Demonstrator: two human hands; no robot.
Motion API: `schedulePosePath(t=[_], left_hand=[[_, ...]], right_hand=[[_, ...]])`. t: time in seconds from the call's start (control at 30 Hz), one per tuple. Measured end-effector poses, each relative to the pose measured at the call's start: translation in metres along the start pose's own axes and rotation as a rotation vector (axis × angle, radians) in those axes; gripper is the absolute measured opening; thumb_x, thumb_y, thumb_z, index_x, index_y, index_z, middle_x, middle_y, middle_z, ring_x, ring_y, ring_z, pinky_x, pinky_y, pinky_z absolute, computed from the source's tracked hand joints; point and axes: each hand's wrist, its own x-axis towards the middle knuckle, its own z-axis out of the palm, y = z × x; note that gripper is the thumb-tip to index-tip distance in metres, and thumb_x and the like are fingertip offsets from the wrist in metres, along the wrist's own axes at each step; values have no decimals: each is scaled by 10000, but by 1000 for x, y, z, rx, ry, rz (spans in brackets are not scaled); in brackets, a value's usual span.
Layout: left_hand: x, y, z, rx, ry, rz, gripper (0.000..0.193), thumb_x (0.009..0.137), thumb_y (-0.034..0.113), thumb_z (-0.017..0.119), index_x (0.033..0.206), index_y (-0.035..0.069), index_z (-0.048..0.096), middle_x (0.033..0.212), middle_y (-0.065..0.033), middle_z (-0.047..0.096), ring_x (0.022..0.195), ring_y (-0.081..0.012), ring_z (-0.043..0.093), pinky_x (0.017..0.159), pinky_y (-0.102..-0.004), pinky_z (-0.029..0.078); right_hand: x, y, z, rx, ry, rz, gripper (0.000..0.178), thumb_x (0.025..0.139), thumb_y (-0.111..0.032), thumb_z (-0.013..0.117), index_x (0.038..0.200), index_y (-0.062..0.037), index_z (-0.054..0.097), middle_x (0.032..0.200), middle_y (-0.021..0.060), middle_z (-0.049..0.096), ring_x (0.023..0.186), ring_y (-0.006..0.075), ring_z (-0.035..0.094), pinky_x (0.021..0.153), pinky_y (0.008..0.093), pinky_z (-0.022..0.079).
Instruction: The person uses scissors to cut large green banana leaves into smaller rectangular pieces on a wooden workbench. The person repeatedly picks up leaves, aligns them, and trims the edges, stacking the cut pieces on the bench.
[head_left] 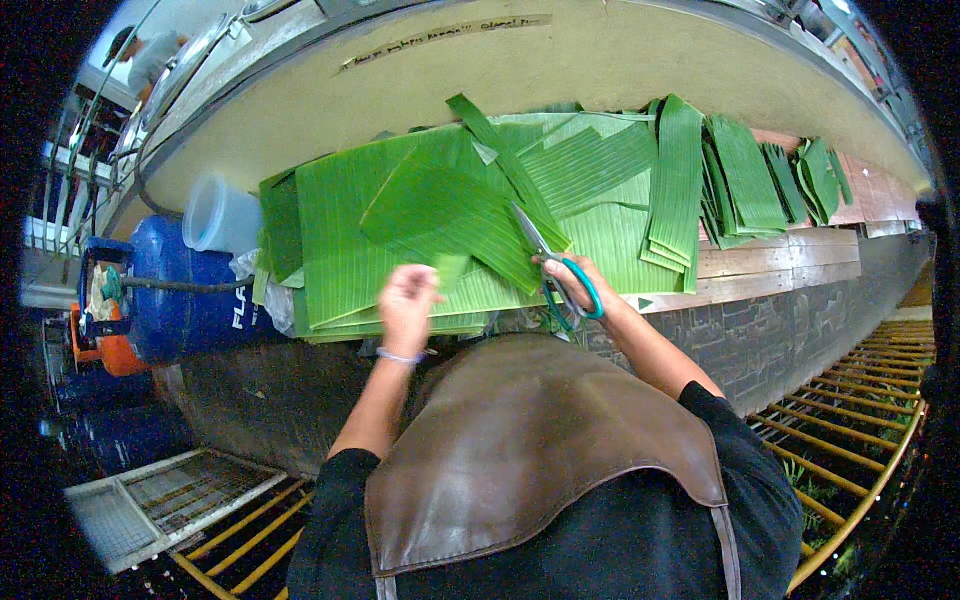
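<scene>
My right hand [580, 280] grips a pair of scissors [572, 290] by the teal handles. Its metal blades point up and to the left, over the layered banana leaves [340, 220]. Slightly smeared by motion, my left hand [407, 297] is closed at the near edge of the pile, with a small light green piece of banana leaf [452, 272] at its fingertips. One loose darker leaf sheet [440, 205] lies slanted on top of the stack, just beyond both hands. A narrow leaf strip [500, 150] runs diagonally beside the blade tips.
Cut leaf stacks [745, 180] line the wooden planks [780, 262] to the right. On the left are a blue drum [185, 290] and a clear plastic tub [220, 215]. A pale wall [300, 120] rises behind the leaves. Yellow bars [840, 430] run along the lower right.
</scene>
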Motion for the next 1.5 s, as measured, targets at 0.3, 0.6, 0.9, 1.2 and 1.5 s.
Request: schedulePosePath(t=[0.3,0.6,0.9,1.2,1.5], left_hand=[[52,168,-198,-155,562,631,163,884,19,570,1038,-14,524,1041,-144,596,863,-192,607,716,-290,552],[80,89,-44,355,398,705,107,887,34,584,989,21,555,938,-69,575,802,-156,592,697,-277,532],[69,-22,88,1062,-76,481,252,685,24,708,924,63,638,1033,-135,582,1021,-314,536,920,-397,427],[45,-60,228,621,-622,3,362,789,203,703,1104,63,594,1027,-156,610,922,-236,610,810,-338,499],[55,-103,370,800,-647,-162,762,741,451,710,1262,-42,455,1219,-269,540,1140,-352,533,966,-386,430]], right_hand=[[-39,25,-75,-185,490,-165,413,874,-314,613,1158,-14,606,909,34,585,848,135,533,781,285,439],[-61,70,-166,377,899,-222,486,909,-422,559,1157,-4,576,861,49,544,707,186,595,641,321,501],[-59,78,-204,605,655,93,559,867,-499,587,1146,-18,536,761,62,561,653,185,599,572,295,489],[-116,90,-212,451,566,155,598,869,-524,566,1199,-27,522,850,74,599,778,190,619,651,299,510],[-126,99,-228,384,838,1,367,874,-388,629,1030,-57,658,803,-17,576,712,89,478,638,248,399]])
